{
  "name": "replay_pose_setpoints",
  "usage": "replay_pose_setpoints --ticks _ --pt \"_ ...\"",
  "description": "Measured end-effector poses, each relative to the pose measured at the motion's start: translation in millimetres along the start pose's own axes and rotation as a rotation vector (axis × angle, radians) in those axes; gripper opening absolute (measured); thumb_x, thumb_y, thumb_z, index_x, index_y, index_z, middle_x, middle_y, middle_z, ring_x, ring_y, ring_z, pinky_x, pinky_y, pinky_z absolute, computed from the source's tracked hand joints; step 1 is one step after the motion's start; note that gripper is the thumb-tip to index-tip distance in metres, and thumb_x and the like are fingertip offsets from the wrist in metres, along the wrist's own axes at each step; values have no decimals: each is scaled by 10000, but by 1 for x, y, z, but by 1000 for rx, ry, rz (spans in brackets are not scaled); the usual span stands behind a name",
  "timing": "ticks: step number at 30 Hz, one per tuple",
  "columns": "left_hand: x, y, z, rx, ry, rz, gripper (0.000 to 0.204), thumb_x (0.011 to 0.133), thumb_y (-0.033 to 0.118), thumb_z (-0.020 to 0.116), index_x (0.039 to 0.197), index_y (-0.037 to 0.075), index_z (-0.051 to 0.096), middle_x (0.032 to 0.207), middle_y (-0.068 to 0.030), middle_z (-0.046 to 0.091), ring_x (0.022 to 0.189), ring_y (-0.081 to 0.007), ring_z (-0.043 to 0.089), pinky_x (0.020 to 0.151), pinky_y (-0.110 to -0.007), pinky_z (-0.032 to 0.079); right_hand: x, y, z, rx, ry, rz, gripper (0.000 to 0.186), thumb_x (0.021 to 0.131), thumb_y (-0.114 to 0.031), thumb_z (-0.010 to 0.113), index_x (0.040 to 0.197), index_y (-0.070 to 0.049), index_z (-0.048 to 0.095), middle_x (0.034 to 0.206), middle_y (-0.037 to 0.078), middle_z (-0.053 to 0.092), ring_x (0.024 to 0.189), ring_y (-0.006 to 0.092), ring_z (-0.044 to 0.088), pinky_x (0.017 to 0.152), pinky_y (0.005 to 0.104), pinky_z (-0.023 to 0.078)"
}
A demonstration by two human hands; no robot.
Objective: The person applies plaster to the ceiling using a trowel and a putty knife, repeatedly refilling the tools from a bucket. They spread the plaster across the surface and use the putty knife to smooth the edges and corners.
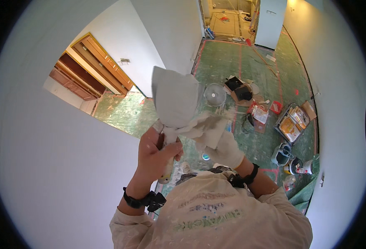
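My bare left hand (151,149) is closed round the handle of a putty knife (176,99), raised upright in front of my chest. Its wide blade is coated in pale grey. My right hand (226,151), in a whitish work glove, grips a pale, flat, ragged-edged piece (210,130), which meets the putty knife near the base of its blade. Whether this piece is a second blade or a folded sheet is unclear. Glove and piece partly hide the fingers of the right hand.
Green sheeting (220,58) covers the floor. A round clear lid-like disc (215,95), black items (243,91), a crate of packages (293,122), a blue-grey shoe (281,154) and buckets (297,166) lie right of centre. Pale walls rise on both sides; a wooden door (102,62) stands left.
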State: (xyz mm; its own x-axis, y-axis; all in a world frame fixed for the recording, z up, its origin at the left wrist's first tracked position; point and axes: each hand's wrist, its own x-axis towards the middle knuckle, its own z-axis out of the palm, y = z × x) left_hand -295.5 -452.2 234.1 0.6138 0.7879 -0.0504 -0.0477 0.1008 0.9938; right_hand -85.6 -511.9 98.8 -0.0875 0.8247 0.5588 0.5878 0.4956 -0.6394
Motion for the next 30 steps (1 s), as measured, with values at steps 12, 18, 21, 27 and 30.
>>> replay_pose_setpoints --ticks 12,18,21,27,30 --pt "-2 11 -21 969 -201 589 809 678 -112 521 1465 76 505 1470 -150 528 1191 -330 633 980 -371 535 5 34 6 1012 -32 289 578 971 -242 642 1476 -77 415 1423 63 532 1268 222 547 1082 368 440" --pt "0 -1 -43 1019 -125 511 756 714 -107 540 1449 65 515 1456 -141 546 1138 -321 658 949 -352 544 8 40 -14 881 -5 149 537 998 -249 591 1478 -80 419 1436 73 518 1266 214 546 1091 370 427" --pt "-7 -22 -59 867 -76 375 599 788 -81 559 1378 22 552 1407 -170 583 1055 -295 684 877 -352 556 2 58 -15 1674 12 365 513 1026 -295 523 1480 -83 413 1443 68 507 1276 204 536 1103 376 420" --pt "-20 -65 -123 -186 -374 -72 288 943 65 594 1212 -39 582 1144 -208 667 694 -173 621 605 -295 502 34 -16 -62 1764 577 873 443 1004 -281 513 1376 -41 494 1227 97 625 1105 243 632 951 369 532" --pt "-14 -57 -106 -229 -637 -268 271 980 118 583 1205 -33 564 1040 -166 676 602 -134 555 558 -273 465 41 -15 -74 1555 28 -264 466 892 -220 591 1302 -7 532 1138 132 661 1009 274 660 866 379 561"
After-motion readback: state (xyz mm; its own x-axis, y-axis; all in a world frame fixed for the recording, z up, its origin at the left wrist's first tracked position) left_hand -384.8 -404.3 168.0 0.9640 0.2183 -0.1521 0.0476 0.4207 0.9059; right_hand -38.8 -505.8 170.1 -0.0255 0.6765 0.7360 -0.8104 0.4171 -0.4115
